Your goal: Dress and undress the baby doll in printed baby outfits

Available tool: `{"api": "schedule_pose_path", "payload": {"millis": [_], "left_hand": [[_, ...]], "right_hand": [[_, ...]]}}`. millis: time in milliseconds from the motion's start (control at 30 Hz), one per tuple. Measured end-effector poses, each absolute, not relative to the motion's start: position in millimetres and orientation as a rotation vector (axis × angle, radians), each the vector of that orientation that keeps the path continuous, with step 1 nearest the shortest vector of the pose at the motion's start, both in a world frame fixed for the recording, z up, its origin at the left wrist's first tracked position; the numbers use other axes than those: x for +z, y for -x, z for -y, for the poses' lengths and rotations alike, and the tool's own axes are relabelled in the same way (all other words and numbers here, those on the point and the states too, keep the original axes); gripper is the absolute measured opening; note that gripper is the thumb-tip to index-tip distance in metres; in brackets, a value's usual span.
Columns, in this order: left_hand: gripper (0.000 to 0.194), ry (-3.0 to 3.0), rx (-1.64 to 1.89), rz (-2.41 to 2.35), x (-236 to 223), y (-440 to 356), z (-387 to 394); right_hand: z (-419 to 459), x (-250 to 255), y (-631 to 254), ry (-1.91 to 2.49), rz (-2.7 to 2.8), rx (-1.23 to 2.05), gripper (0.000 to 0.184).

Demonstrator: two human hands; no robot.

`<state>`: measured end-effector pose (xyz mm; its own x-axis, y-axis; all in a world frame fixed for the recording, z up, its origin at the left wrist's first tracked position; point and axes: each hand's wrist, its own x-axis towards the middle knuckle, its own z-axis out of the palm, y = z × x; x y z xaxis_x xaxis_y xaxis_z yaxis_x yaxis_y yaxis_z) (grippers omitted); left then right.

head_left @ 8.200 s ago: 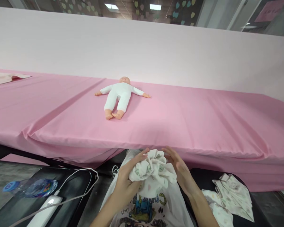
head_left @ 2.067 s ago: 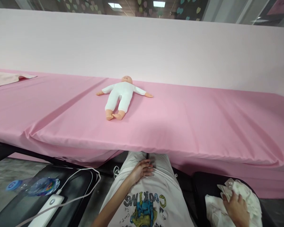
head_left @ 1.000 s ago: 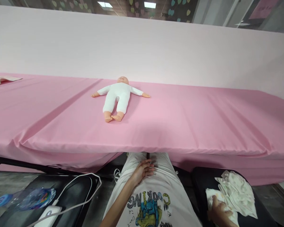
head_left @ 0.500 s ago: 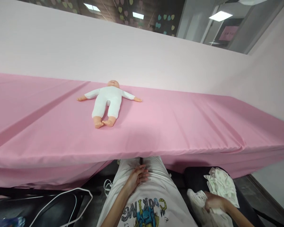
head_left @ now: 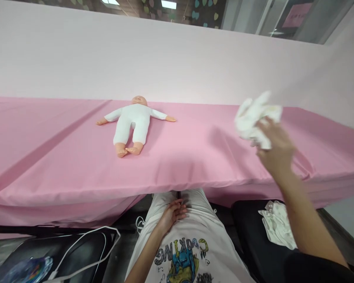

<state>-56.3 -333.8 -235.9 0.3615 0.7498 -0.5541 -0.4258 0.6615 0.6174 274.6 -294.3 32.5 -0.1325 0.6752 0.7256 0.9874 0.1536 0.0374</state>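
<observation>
My right hand (head_left: 275, 147) is raised over the right part of the pink-covered table (head_left: 194, 157), closed on a crumpled white cloth (head_left: 252, 118) that is smeared by motion. Whether the cloth is a garment I cannot tell. My left hand (head_left: 174, 214) rests palm up on my lap, fingers loosely curled and apart, with nothing in it. A baby doll (head_left: 133, 124) in a white suit lies on its back on the table, left of the middle, arms spread and feet toward me. Neither hand touches the doll.
Another pile of white cloth (head_left: 277, 224) lies on a black chair (head_left: 247, 236) at my right. On a black seat (head_left: 73, 251) at my left are a white cable (head_left: 106, 255) and a shiny plastic-wrapped item (head_left: 32, 269). A white wall (head_left: 165, 63) stands behind the table.
My right hand has lifted the white cloth from the black chair up and forward over the table. My left hand and the doll have stayed in place.
</observation>
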Motion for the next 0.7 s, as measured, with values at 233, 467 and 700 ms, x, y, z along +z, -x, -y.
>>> {"api": "schedule_pose_path", "payload": {"millis": [233,467,700], "left_hand": [[0.037,-0.414,0.809,-0.878,-247,59,336],[0.022,-0.724,1.202,-1.174,-252,73,321],[0.01,-0.97,1.024,-1.692,-270,135,284]], "right_hand": [[292,-63,-203,1.605,2.104,-0.342,0.04],[379,-139,-110,1.181,1.995,0.23,0.03],[363,-224,-76,1.471,1.977,1.0,0.03]]}}
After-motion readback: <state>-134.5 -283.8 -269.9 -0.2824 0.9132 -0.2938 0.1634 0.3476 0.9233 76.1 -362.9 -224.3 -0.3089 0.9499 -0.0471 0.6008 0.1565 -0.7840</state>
